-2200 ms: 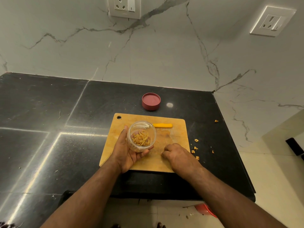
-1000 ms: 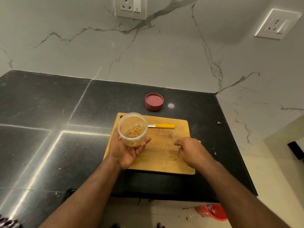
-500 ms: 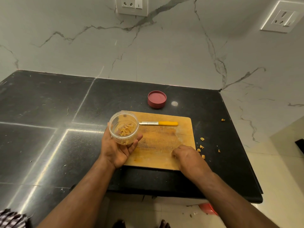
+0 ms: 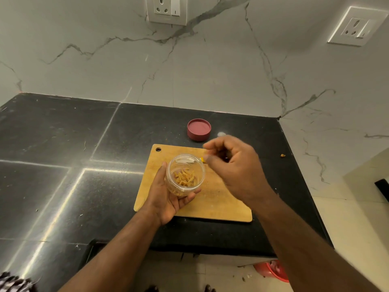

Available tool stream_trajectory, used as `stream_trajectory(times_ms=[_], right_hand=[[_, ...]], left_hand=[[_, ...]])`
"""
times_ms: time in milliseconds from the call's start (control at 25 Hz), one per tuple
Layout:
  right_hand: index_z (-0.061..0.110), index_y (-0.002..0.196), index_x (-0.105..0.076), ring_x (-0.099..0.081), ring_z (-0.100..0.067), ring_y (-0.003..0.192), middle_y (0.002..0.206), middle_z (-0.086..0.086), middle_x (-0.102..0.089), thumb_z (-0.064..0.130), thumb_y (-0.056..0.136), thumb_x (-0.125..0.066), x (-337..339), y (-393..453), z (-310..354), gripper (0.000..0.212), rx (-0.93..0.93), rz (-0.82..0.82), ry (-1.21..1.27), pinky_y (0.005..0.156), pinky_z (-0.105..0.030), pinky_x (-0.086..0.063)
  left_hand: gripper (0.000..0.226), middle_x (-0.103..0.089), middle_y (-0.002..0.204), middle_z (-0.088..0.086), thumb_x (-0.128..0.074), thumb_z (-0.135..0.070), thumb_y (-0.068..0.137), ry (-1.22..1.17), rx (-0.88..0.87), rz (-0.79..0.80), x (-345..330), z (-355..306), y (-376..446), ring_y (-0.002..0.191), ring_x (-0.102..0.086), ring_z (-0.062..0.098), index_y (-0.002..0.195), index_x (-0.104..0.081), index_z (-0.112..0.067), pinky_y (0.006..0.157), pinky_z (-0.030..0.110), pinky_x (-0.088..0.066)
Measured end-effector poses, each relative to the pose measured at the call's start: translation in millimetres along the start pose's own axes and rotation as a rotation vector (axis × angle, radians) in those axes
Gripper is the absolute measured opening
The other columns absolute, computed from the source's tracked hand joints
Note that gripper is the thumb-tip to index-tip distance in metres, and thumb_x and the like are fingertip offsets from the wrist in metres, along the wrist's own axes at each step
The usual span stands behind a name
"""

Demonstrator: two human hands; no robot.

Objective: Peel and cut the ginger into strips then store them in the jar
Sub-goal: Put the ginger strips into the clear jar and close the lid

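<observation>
Left hand [image 4: 168, 197] — centre of the frame, cradling the clear jar [image 4: 185, 174] from below and beside, fingers curled round its wall, mouth tilted toward the camera. Ginger strips [image 4: 185, 179] — a small heap at the jar's bottom. Right hand [image 4: 233, 163] — raised just right of the jar's mouth, blurred, fingertips drawn together; whether they pinch a last strip cannot be told. Cutting board [image 4: 221, 207] — under both hands, its bare part showing only specks. Knife — yellow handle tip [image 4: 202, 159] peeking out between jar and right hand. Red lid [image 4: 199, 129] — upper centre, on the black counter [image 4: 63, 144] beyond the board, lying rim-up, well apart from the jar. Step judged: storing, near its end. Next move likely calls for reaching up-frame for the lid, turning it over, seating it squarely on the mouth.
</observation>
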State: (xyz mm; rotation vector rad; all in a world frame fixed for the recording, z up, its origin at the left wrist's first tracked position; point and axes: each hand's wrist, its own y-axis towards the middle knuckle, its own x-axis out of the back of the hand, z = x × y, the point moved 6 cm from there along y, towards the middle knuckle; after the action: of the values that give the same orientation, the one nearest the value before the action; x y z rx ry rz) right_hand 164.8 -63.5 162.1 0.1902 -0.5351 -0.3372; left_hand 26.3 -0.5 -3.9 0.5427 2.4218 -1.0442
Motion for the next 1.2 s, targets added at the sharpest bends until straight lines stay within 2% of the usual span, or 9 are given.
stream_trajectory(times_ms=[80, 160, 280, 440, 560, 680, 800, 920, 1200], right_hand=[[0.02, 0.106, -0.073, -0.065, -0.004, 0.092, 0.1, 0.009, -0.071, 0.012, 0.091, -0.068, -21, 1, 8, 0.018, 0.061, 0.131, -0.215, 0.083, -0.022, -0.056], [0.018, 0.107, -0.074, -0.065, -0.003, 0.093, 0.103, 0.008, -0.072, 0.013, 0.092, -0.067, -24, 5, 11, 0.018, 0.111, 0.11, -0.316, 0.085, -0.02, -0.055], [0.018, 0.104, -0.074, -0.065, -0.001, 0.086, 0.096, 0.014, -0.068, 0.013, 0.091, -0.07, -18, 13, 16, 0.015, 0.168, 0.019, -0.266, 0.083, -0.012, -0.053], [0.021, 0.107, -0.073, -0.065, -0.004, 0.089, 0.098, 0.009, -0.071, 0.014, 0.091, -0.067, -34, 16, 13, 0.018, 0.105, 0.18, -0.247, 0.08, -0.023, -0.057], [0.023, 0.11, -0.07, -0.066, -0.012, 0.076, 0.084, 0.007, -0.069, 0.021, 0.092, -0.068, -15, 31, 11, 0.018, 0.087, 0.047, -0.066, 0.068, -0.023, -0.057], [0.026, 0.117, -0.07, -0.066, -0.004, 0.09, 0.1, 0.02, -0.066, 0.016, 0.091, -0.068, -14, 52, -31, 0.028, -0.078, 0.126, -0.153, 0.083, -0.024, -0.058], [0.023, 0.119, -0.069, -0.064, -0.005, 0.094, 0.101, 0.014, -0.066, 0.02, 0.094, -0.065, -10, 71, -87, 0.026, -0.239, 0.076, -0.318, 0.086, -0.028, -0.056], [0.024, 0.125, -0.065, -0.062, -0.01, 0.102, 0.114, 0.007, -0.067, 0.02, 0.093, -0.066, -27, 79, -129, 0.032, -0.338, 0.16, -0.398, 0.088, -0.03, -0.055], [0.022, 0.143, -0.047, -0.05, -0.025, 0.126, 0.139, -0.005, -0.051, 0.035, 0.09, -0.069, -49, 145, -150, 0.059, -0.187, 0.099, -0.698, 0.097, -0.041, -0.048]], left_hand=[[0.077, -0.071, 0.119, 0.02, -0.037, -0.075, 0.092, 0.024, 0.0, 0.007, -4, 1, 1, 0.107, -0.07, 0.04, 0.133, -0.061, -0.015, 0.074, 0.037, -0.06], [0.075, -0.071, 0.12, 0.02, -0.037, -0.076, 0.091, 0.021, 0.005, 0.001, -3, 0, 1, 0.108, -0.07, 0.04, 0.132, -0.061, -0.017, 0.076, 0.037, -0.06], [0.077, -0.069, 0.122, 0.021, -0.039, -0.077, 0.09, -0.013, 0.015, -0.003, 2, -3, 2, 0.111, -0.068, 0.042, 0.134, -0.059, -0.017, 0.074, 0.036, -0.061], [0.076, -0.07, 0.121, 0.021, -0.038, -0.076, 0.091, -0.018, 0.011, -0.001, 8, -5, 4, 0.109, -0.068, 0.042, 0.132, -0.061, -0.016, 0.071, 0.035, -0.061], [0.076, -0.07, 0.12, 0.02, -0.038, -0.075, 0.092, -0.036, -0.011, -0.006, 14, -15, 8, 0.108, -0.068, 0.043, 0.133, -0.06, -0.015, 0.07, 0.036, -0.061], [0.076, -0.07, 0.122, 0.018, -0.037, -0.075, 0.092, -0.07, -0.049, -0.019, 24, -27, 12, 0.108, -0.068, 0.043, 0.134, -0.059, -0.016, 0.069, 0.037, -0.061], [0.075, -0.07, 0.123, 0.017, -0.037, -0.074, 0.093, -0.099, -0.063, -0.023, 32, -30, 14, 0.108, -0.068, 0.043, 0.135, -0.058, -0.016, 0.066, 0.036, -0.062], [0.075, -0.068, 0.125, 0.019, -0.037, -0.073, 0.093, -0.087, -0.056, -0.011, 36, -26, 16, 0.11, -0.067, 0.044, 0.138, -0.057, -0.016, 0.068, 0.037, -0.061], [0.078, -0.067, 0.125, 0.024, -0.037, -0.074, 0.092, -0.075, -0.032, -0.014, 37, -25, 21, 0.105, -0.069, 0.041, 0.135, -0.058, -0.014, 0.068, 0.037, -0.061]])
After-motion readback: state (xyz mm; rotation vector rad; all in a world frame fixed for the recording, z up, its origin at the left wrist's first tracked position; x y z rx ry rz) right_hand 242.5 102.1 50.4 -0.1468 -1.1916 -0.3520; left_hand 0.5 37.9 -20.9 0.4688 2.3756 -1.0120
